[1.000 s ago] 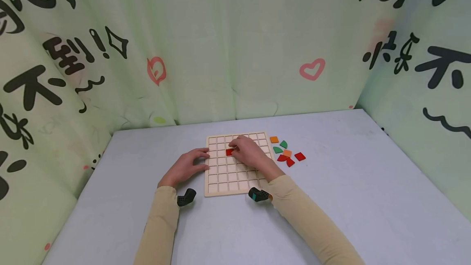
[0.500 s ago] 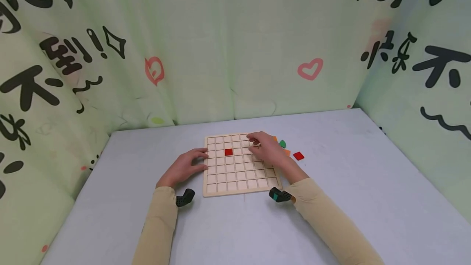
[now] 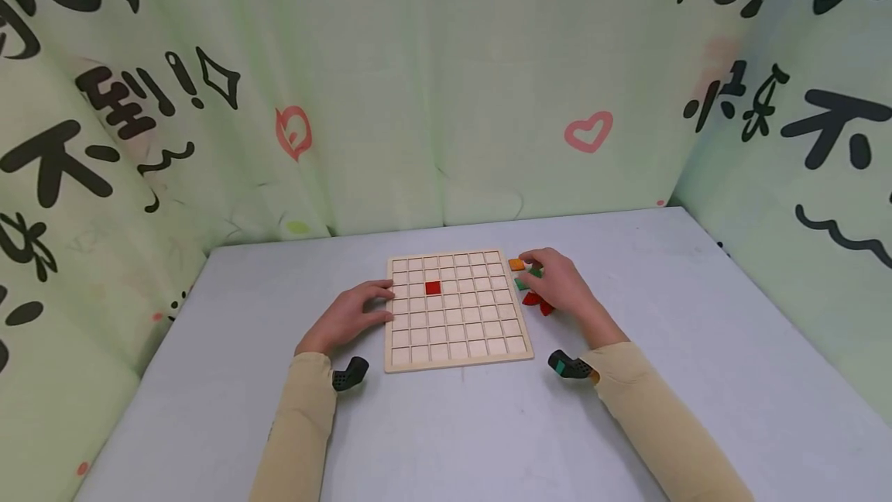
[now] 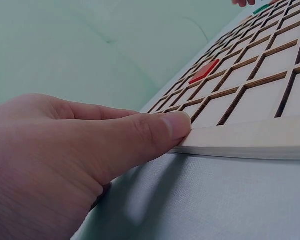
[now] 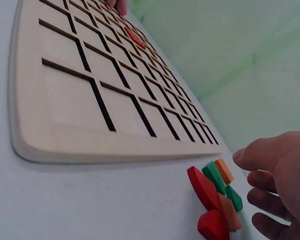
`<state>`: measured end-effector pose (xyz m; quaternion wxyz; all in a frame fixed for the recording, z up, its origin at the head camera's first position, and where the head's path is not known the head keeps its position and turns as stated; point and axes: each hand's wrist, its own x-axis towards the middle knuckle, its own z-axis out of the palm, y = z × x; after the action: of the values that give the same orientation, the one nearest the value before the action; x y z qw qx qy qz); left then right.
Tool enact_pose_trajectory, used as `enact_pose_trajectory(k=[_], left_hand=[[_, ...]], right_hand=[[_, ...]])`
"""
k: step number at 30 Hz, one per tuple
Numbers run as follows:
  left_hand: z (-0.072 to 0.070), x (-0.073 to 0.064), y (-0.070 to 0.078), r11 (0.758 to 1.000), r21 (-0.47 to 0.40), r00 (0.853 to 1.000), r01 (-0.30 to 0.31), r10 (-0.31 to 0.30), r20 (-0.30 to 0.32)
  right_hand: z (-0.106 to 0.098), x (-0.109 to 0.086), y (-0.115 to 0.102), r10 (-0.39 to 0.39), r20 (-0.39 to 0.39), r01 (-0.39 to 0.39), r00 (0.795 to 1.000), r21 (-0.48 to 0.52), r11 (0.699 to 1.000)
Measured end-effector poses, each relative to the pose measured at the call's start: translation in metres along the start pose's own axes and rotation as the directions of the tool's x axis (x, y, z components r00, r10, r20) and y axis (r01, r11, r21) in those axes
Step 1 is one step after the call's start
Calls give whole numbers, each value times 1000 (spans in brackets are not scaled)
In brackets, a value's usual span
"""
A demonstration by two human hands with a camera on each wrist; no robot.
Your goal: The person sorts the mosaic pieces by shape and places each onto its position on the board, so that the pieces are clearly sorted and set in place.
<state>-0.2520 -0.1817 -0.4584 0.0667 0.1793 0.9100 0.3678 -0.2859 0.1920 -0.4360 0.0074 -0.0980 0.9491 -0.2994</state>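
Left wrist: left hand [image 4: 85,145] uncurled, thumb against a pale wooden gridded board [image 4: 250,139].
Right wrist: right hand [image 5: 292,177], fingers loosely parted near flat red pieces [image 5: 204,187], green pieces [image 5: 234,198] and a salmon-orange piece [image 5: 230,214] hidden from the head view.
Head: red square tile [image 3: 433,287] in a board cell, left of centre; pale green curtain [image 3: 453,99] behind.

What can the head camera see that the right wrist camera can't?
Only the head view shows the tan sleeves and big black writing.

Only the right wrist view clearly shows a second loose orange tile; I can't make that one out in the head view.

Both show the wooden grid board with a red square tile on it, plus loose green pieces and red pieces beside it.
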Motion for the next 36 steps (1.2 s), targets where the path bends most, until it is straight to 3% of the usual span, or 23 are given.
enact_pose_trajectory(k=[11, 20, 27, 36], left_hand=[[-1, 0, -1, 1000, 18, 1000, 2, -2, 0], [0, 1, -2, 999, 27, 1000, 17, -18, 8], [0, 1, -2, 999, 31, 1000, 15, -15, 1], [1, 3, -5, 1000, 13, 1000, 14, -14, 4]], right_hand=[[6, 23, 15, 119, 27, -119, 993, 11, 993], [13, 32, 6, 34, 16, -34, 999, -6, 999], [14, 34, 5, 62, 29, -62, 998, 14, 998], [14, 33, 10, 15, 18, -14, 1000, -28, 1000]])
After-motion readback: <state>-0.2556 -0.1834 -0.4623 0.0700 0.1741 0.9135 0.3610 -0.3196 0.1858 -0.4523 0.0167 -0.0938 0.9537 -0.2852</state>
